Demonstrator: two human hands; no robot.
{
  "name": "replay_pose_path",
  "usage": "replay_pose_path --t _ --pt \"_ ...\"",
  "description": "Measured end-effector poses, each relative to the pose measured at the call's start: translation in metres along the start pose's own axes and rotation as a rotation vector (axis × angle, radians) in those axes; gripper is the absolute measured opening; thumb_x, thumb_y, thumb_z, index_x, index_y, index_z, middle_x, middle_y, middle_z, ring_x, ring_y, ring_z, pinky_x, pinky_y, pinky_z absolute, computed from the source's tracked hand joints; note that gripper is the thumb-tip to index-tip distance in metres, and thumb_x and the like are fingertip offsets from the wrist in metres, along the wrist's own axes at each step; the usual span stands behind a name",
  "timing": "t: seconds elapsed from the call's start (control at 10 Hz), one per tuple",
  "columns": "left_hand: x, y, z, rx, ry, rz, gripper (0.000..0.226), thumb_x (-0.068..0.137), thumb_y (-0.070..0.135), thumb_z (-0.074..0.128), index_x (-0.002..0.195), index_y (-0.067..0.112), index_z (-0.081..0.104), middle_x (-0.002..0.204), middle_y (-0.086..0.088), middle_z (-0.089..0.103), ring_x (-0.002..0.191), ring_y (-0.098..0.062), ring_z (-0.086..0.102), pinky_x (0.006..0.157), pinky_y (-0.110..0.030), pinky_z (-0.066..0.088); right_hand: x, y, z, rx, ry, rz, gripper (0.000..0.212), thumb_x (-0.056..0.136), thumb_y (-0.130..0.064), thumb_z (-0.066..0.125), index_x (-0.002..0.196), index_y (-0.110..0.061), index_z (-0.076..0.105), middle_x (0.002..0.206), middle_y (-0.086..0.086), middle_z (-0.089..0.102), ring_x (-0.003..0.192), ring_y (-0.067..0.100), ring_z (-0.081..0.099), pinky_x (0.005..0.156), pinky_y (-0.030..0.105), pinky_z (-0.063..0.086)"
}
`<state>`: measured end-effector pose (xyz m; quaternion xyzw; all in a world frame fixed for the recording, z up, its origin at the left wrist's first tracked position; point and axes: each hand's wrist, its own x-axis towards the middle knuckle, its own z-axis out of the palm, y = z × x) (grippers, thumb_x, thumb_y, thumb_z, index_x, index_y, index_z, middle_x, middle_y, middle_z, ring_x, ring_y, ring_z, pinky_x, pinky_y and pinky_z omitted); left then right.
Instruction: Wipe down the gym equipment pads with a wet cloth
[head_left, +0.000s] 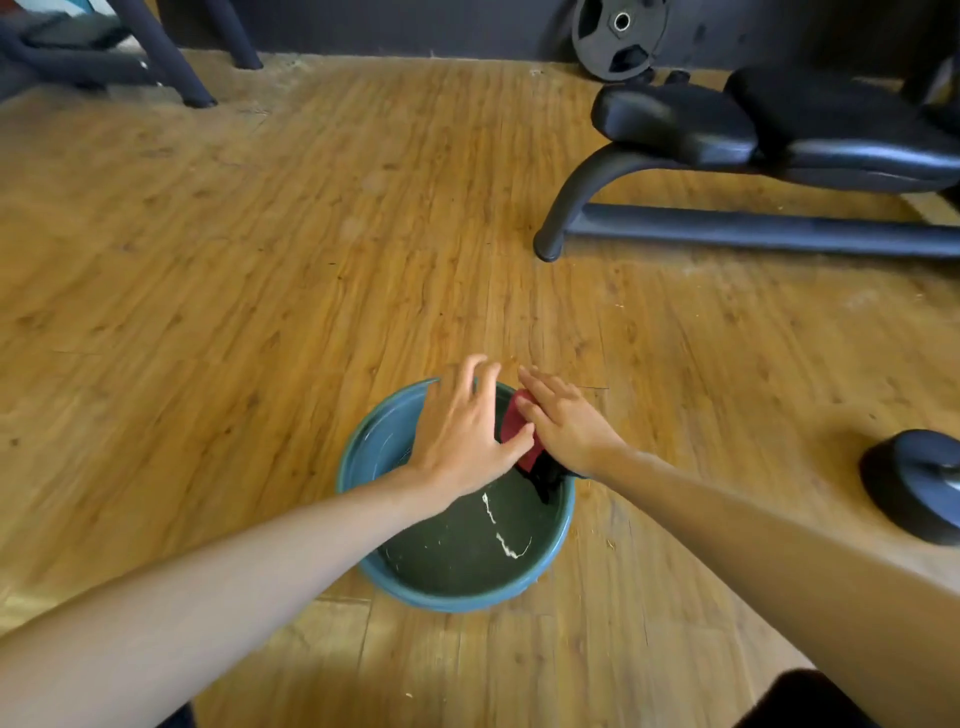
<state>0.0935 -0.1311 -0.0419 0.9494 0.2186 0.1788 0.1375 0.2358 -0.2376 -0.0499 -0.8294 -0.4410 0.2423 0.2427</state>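
Starting at the far left, dark machine legs (176, 67) stand on the wooden floor (260, 260); nearer the middle sits a teal basin (353, 467) holding what looks like dark water. The left hand (462, 431) hovers above its far rim with fingers spread and loose, thumb tip against the red cloth (517, 428); it grips nothing that can be seen. The cloth sits at the basin's far-right rim, between the two hands, a darker part trailing down inside. The right hand (566, 421) lies on top of it with fingers straight. Farther right, a black bench pad (670, 122) waits well apart from the basin, a weight plate (618, 36) behind it and a dumbbell (914, 483) near the right edge.

Lifting the cloth unwrung would likely drip water across the floor on the way to the bench; a loose hold could let it slip back in; leaning on the rim might tip the basin.

The right thumb is hidden beneath the hand, so whether it pinches the cloth cannot be told; the cloth's full size and the water's depth are also unclear.
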Motion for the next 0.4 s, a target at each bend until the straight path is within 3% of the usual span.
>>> replay_pose_path --t 0.1,0.2,0.4 --pt "0.008 -0.012 0.0 0.216 -0.247 0.161 0.098 0.09 0.067 0.047 0.164 0.012 0.014 0.173 -0.009 0.003 0.157 -0.03 0.011 0.125 -0.048 0.021 -0.008 -0.001 0.008 0.011 -0.02 0.023 0.068 0.107 -0.053 0.036 0.165 -0.03 0.008 0.17 0.001 0.019 0.154 0.022 0.024 0.123 0.042 0.028" --pt "0.012 -0.022 0.002 0.255 -0.36 0.186 0.101 0.094 0.073 0.037 0.165 0.014 -0.002 0.172 -0.006 -0.013 0.159 -0.025 -0.01 0.129 -0.047 0.008 -0.008 -0.005 0.004 0.021 -0.038 0.045 0.071 0.105 -0.059 0.035 0.164 -0.031 0.007 0.17 0.003 0.02 0.154 0.024 0.025 0.122 0.042 0.029" --pt "0.031 -0.023 -0.015 0.264 -0.406 0.155 0.098 0.094 0.08 0.022 0.165 0.019 -0.006 0.172 -0.001 -0.018 0.159 -0.02 -0.013 0.128 -0.045 0.007 -0.007 -0.009 -0.017 -0.103 -0.066 0.055 0.07 0.102 -0.068 0.027 0.162 -0.043 0.003 0.17 0.002 0.019 0.154 0.027 0.024 0.12 0.049 0.032"
